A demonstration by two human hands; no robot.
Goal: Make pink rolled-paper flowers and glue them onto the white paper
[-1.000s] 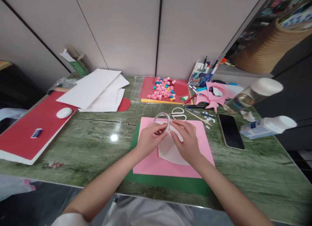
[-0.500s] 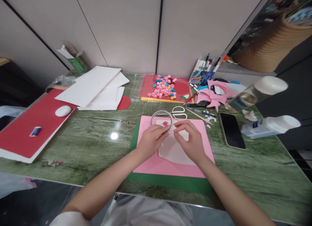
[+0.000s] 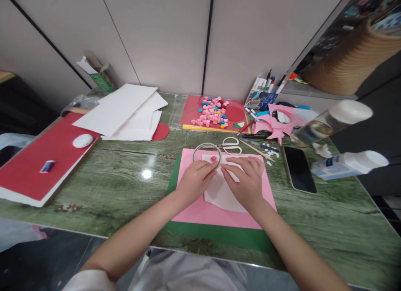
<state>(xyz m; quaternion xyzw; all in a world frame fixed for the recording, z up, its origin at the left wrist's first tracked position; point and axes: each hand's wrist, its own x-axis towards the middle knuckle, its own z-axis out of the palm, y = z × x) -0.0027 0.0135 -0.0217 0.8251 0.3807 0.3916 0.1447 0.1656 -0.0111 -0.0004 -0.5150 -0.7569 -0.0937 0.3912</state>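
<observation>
- Left hand (image 3: pixel 196 180) has its fingers curled and seems to pinch the near rim of the tape ring (image 3: pixel 206 144). The ring sits at the far edge of the pink sheet (image 3: pixel 200 211).
- Right hand (image 3: pixel 246 178) lies flat, fingers pressed together, on the top of the white cutout (image 3: pixel 224 197), just beside the left hand.
- The cutout lies on the pink sheet, which lies on a green sheet (image 3: pixel 219 234) at the table's (image 3: pixel 125 178) near edge.
- I judge the ring light and stiff, best gripped across the rim. Any loose tape end will be sticky.
- I judge the cutout thin, limp and easily creased. It should be pinned flat or lifted by an edge.
- A small pink bit (image 3: pixel 213 159) lies inside the ring.
- Scissors (image 3: pixel 230 145) lie just beyond the ring and a stick (image 3: pixel 255 150) is near them.
- Phone (image 3: pixel 299 169) and bottle (image 3: pixel 347 163) are well off to the right.
- Nothing blocks the hands.
</observation>
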